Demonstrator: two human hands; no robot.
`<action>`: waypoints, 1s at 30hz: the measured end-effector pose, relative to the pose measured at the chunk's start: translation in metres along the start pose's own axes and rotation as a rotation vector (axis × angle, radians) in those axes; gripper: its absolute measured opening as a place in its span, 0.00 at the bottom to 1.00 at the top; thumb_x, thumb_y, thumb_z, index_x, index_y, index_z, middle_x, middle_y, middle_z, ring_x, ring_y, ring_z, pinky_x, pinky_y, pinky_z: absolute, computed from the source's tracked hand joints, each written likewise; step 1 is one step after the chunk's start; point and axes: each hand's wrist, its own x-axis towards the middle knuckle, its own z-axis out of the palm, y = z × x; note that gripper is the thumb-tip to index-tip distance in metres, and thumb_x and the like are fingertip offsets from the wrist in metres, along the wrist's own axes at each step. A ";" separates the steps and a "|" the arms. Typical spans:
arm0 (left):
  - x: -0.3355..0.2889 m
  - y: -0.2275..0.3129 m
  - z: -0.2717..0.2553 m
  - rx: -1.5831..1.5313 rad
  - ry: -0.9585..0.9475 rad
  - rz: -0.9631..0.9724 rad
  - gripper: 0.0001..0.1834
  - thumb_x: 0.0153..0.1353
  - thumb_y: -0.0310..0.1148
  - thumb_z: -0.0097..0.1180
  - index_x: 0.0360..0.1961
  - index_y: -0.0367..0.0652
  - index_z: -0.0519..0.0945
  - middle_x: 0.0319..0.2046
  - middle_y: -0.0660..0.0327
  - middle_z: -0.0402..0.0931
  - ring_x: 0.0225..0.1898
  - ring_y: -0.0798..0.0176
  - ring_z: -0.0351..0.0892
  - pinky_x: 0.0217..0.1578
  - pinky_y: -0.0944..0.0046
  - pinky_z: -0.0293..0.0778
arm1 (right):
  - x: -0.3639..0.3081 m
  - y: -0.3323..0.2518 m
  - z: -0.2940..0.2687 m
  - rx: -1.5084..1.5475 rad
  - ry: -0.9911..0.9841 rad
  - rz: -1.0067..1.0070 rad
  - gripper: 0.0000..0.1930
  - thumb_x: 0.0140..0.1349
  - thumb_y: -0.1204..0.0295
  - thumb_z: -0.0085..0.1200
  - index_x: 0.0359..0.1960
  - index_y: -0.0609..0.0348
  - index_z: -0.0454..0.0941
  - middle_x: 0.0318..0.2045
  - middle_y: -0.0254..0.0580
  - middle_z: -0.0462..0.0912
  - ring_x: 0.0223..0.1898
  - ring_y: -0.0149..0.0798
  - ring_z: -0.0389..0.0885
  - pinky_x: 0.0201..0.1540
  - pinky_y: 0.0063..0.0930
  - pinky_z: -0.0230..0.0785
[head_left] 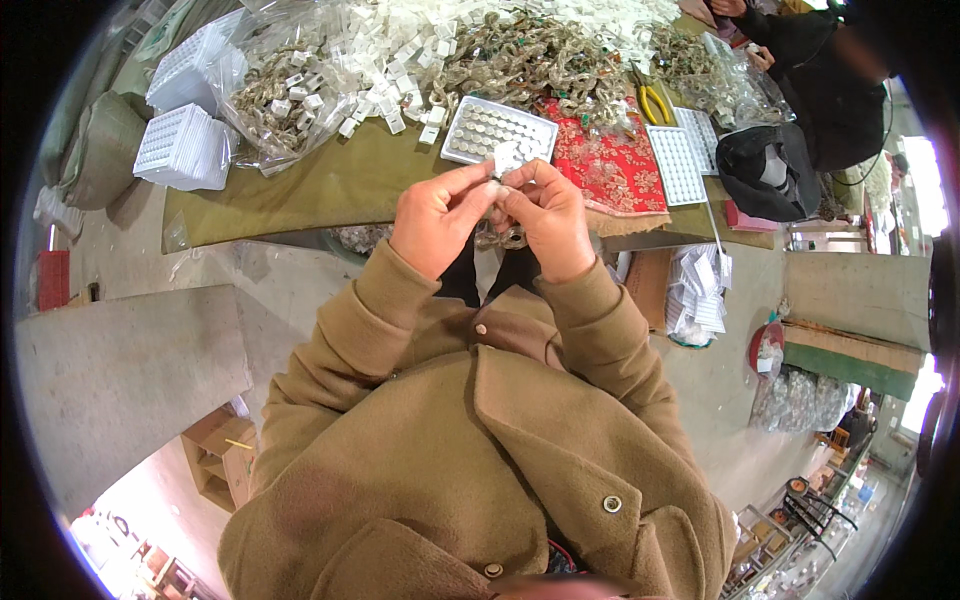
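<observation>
Over the table's front edge, my left hand (440, 218) and my right hand (550, 215) meet, thumbs and forefingers pinched together. Between the fingertips is a small white piece (507, 157), its exact kind too small to make out. Below my right fingers hangs something shiny and coiled (505, 238), mostly hidden by the hand. Just beyond my fingertips a white tray (540, 133) holds rows of small round whitish parts. White block-shaped plastic parts (395, 75) lie heaped behind it, beside a pile of tangled brownish wire-like pieces (510, 60).
Stacked white trays (185, 150) stand at the table's left, near a clear plastic bag (275, 100). Yellow-handled pliers (655, 103) lie right of a red patterned cloth (610, 165). More trays (677, 165) sit farther right, and a person in black (825, 90) is at the far right.
</observation>
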 end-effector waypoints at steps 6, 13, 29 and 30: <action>0.003 0.010 -0.006 -0.222 0.065 -0.184 0.12 0.63 0.29 0.57 0.43 0.31 0.80 0.34 0.62 0.82 0.33 0.74 0.79 0.32 0.71 0.77 | -0.004 0.001 0.010 -0.007 0.033 -0.053 0.08 0.58 0.83 0.53 0.38 0.61 0.71 0.25 0.32 0.76 0.25 0.21 0.72 0.27 0.16 0.64; 0.002 0.023 -0.013 -0.213 0.024 -0.188 0.12 0.66 0.30 0.53 0.44 0.33 0.80 0.37 0.61 0.83 0.27 0.79 0.73 0.24 0.78 0.68 | -0.003 -0.006 0.015 -0.274 0.153 -0.345 0.08 0.56 0.83 0.53 0.37 0.61 0.73 0.25 0.29 0.75 0.24 0.21 0.70 0.27 0.17 0.64; 0.008 0.020 -0.023 -1.029 0.021 -0.735 0.15 0.71 0.33 0.44 0.56 0.39 0.70 0.44 0.62 0.78 0.14 0.88 0.58 0.12 0.85 0.55 | -0.001 0.003 0.011 -0.743 0.127 -0.767 0.08 0.52 0.84 0.55 0.33 0.59 0.72 0.25 0.43 0.76 0.26 0.44 0.77 0.29 0.32 0.70; 0.010 0.018 -0.023 -1.055 0.043 -0.763 0.15 0.72 0.33 0.44 0.56 0.39 0.70 0.44 0.62 0.78 0.14 0.88 0.58 0.11 0.85 0.55 | 0.000 0.004 0.008 -0.769 0.104 -0.782 0.09 0.52 0.84 0.55 0.33 0.59 0.73 0.26 0.43 0.76 0.26 0.46 0.76 0.30 0.33 0.70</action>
